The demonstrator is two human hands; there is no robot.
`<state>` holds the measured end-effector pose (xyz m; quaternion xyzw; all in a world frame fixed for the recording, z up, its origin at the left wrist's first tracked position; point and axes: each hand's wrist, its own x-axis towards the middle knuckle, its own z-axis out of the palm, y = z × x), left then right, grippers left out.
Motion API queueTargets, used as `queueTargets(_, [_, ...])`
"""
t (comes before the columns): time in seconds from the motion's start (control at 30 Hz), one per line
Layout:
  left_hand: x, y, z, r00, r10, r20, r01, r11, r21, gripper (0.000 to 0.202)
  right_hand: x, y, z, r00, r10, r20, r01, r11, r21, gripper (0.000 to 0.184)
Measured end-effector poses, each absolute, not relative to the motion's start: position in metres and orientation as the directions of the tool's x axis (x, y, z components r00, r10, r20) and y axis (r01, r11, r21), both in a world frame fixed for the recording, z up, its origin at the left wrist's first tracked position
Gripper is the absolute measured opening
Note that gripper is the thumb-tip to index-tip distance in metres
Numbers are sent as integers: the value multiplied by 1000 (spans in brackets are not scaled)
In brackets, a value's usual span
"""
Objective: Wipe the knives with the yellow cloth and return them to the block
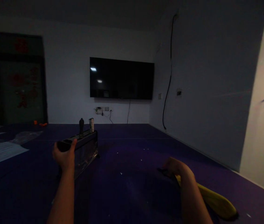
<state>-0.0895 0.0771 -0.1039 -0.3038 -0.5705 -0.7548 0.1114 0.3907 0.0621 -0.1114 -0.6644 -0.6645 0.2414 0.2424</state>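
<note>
My left hand (65,157) grips the near end of a long dark box-shaped holder (86,149), thumb on its top edge. From its top stick up a black handle (81,126) and a whitish, speckled handle (91,125). Clear plastic shines along the holder's lower side. My right hand (176,166) is closed at the dark, narrow end of a long yellow thing (216,199) that lies slantwise on the purple surface. Its far tip is dark too, and my forearm hides part of it. Dim light leaves its exact kind unclear.
Printed paper (1,152) and a clear plastic sheet (28,135) lie at the left. Small orange pieces (43,124) sit near the door. White scraps dot the purple surface (127,152). A wall (204,109) with a hanging cable (169,82) bounds the right side.
</note>
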Motion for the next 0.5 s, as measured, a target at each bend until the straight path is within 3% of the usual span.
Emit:
queueTargets(0.1, [-79,65,-95,-821,100,562,522,-265,811,98,379,55,-88,-104,993,57,706,114,-699,15])
queueTargets(0.33, [-56,47,-72,-649,-36,760,745,-230,626,92,326,19,-29,-322,907,270,505,407,-761,18])
queueTargets(0.4, [-52,45,-62,-591,-64,804,790,-251,560,86,309,4,-18,-390,822,415,300,540,-787,24])
queueTargets(0.5, [-48,40,-45,-530,-97,842,826,-285,487,72,285,-12,-7,-320,827,462,-38,476,-879,28])
